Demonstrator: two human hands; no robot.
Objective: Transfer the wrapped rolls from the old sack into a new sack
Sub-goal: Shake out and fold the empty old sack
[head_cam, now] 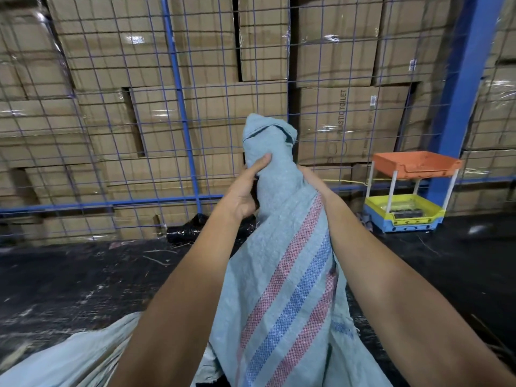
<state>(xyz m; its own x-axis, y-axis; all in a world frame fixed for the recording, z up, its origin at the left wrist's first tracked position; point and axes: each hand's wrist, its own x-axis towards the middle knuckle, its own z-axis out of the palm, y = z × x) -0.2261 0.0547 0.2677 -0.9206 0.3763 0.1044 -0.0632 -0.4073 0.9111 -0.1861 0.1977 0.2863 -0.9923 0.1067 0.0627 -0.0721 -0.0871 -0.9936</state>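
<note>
— Nearest to us, at the bottom left, lies a slack fold of pale woven cloth (69, 358) on the dark floor (69, 275). We cannot tell whether it is a second sack or part of the one we hold.

— And the sack (282, 289) itself?

— It runs up the middle between our forearms, pale blue-grey with red and blue stripes slanting along it. Its top is gathered into a narrow neck, raised in front of us.

— How do our hands stand?

— Our left hand (245, 191) is clamped on the left of that neck, thumb pressed flat across the cloth. Our right hand (310, 177) reaches round the right side and is mostly hidden behind the fabric, so we cannot tell how firmly it grips. Both hands sit close together on the neck.

— Any rolls showing?

— None that we can see; the cloth covers whatever it holds.

— And farther off?

— Far ahead, stacked cardboard boxes (195, 79) stand behind a blue wire mesh fence (178, 93). At the far right, near a blue post (460, 79), sits a small rack with an orange tray (416, 163) above a yellow tray (402, 210).
</note>
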